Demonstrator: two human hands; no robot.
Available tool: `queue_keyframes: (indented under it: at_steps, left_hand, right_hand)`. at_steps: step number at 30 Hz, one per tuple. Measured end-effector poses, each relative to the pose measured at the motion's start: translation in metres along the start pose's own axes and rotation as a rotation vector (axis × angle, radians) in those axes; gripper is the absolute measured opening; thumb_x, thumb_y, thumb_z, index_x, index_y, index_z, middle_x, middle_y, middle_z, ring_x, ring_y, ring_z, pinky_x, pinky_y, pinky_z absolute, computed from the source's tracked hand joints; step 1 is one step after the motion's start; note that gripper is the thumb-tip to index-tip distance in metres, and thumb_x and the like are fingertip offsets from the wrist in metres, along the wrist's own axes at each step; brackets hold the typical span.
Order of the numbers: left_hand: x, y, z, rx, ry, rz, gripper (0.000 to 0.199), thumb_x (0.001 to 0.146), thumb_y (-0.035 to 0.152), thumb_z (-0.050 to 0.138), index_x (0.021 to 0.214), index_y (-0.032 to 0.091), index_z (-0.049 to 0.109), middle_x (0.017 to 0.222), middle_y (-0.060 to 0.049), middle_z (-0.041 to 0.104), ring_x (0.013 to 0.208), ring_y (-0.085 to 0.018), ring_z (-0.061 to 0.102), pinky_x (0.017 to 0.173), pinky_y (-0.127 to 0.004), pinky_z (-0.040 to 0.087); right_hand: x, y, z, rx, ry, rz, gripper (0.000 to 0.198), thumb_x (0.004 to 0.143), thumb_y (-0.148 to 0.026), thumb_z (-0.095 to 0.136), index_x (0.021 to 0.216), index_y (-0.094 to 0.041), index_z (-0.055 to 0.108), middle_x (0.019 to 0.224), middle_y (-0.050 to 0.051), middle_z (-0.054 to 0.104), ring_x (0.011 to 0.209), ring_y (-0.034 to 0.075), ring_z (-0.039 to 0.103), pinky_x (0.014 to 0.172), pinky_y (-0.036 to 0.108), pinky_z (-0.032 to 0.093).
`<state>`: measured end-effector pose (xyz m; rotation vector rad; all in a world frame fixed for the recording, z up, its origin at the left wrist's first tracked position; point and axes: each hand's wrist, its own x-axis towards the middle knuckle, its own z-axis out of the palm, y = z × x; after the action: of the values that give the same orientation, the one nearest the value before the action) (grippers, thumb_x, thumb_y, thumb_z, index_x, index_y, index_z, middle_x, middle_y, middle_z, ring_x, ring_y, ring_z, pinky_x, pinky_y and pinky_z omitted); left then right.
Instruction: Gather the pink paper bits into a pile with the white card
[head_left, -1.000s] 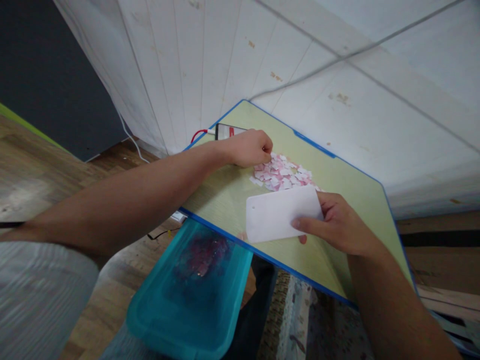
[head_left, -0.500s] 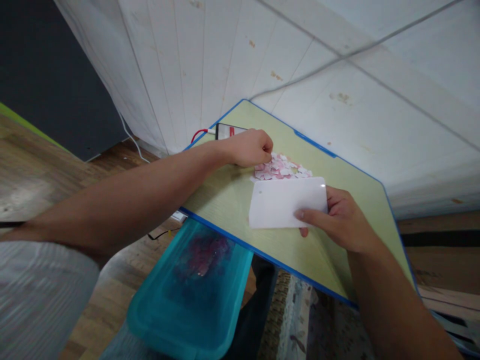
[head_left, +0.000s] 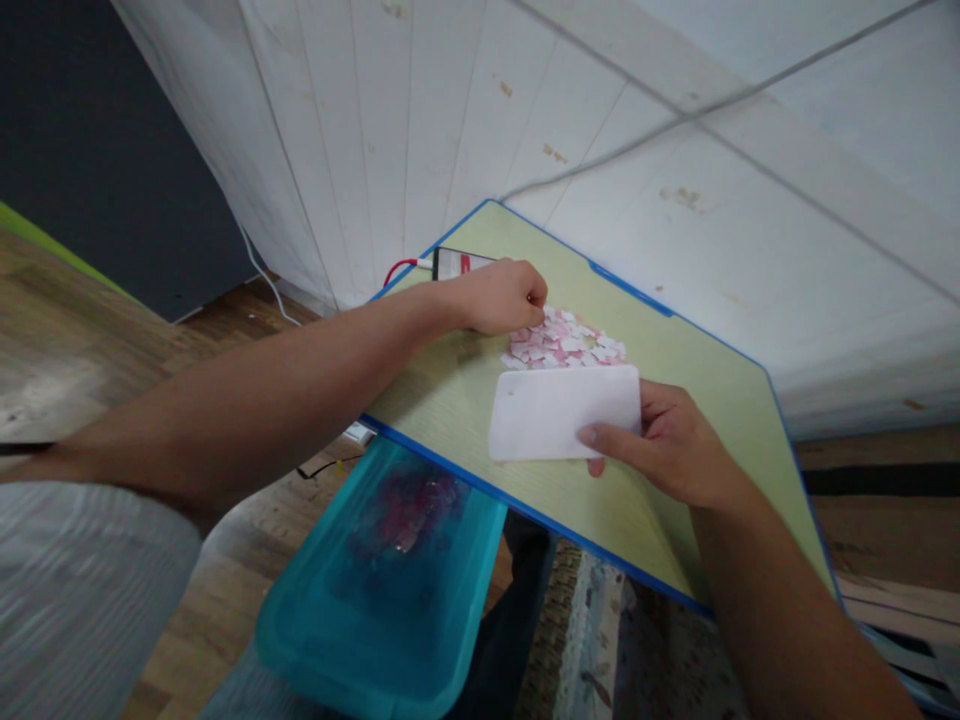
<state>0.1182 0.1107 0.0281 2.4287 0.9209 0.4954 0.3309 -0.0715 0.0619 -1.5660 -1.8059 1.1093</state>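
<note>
My right hand (head_left: 671, 440) grips a flat white rectangular card (head_left: 559, 420) with a small hole near one corner, thumb on top and fingers underneath. Just beyond the card's far edge lies a pile of small pink and white paper-like pieces (head_left: 566, 340) on the table. My left hand (head_left: 510, 297) rests at the left side of this pile, its fingers curled and pinched together at the pieces. Whether a piece is between those fingertips is hidden. Behind the left hand, a phone (head_left: 451, 263) lies partly covered, its screen lit.
The yellow table (head_left: 705, 360) has a blue rim and stands against a white panelled wall (head_left: 420, 130). A red and white cable (head_left: 401, 266) runs to the phone. Below the near left edge sits a teal plastic bin (head_left: 360, 620) with reddish contents.
My right hand has drawn the white card slightly left and toward me, showing a little more of the pile. The left hand has stayed almost still.
</note>
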Motion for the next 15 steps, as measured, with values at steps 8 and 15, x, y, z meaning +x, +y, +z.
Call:
queue_keyframes:
  at_steps: [8, 15]
  left_hand:
    - [0.0004, -0.0006, 0.0002, 0.03, -0.007, 0.013, 0.026, 0.073, 0.026, 0.058, 0.084, 0.014, 0.078, 0.074, -0.005, 0.07, 0.075, -0.018, 0.061, 0.071, -0.03, 0.042]
    - [0.0007, -0.0015, 0.0016, 0.023, 0.005, 0.016, 0.025, 0.073, 0.025, 0.058, 0.083, 0.014, 0.078, 0.073, -0.006, 0.069, 0.074, -0.018, 0.06, 0.071, -0.031, 0.043]
  right_hand:
    - [0.0008, 0.0054, -0.0022, 0.076, 0.132, 0.004, 0.023, 0.078, -0.033, 0.085, 0.091, -0.017, 0.073, 0.064, 0.001, 0.073, 0.048, 0.017, 0.064, 0.045, 0.026, 0.051]
    - [-0.0002, 0.0014, -0.0006, 0.105, 0.093, -0.013, 0.021, 0.08, -0.031, 0.084, 0.09, -0.017, 0.074, 0.064, 0.001, 0.074, 0.05, 0.015, 0.065, 0.048, 0.023, 0.051]
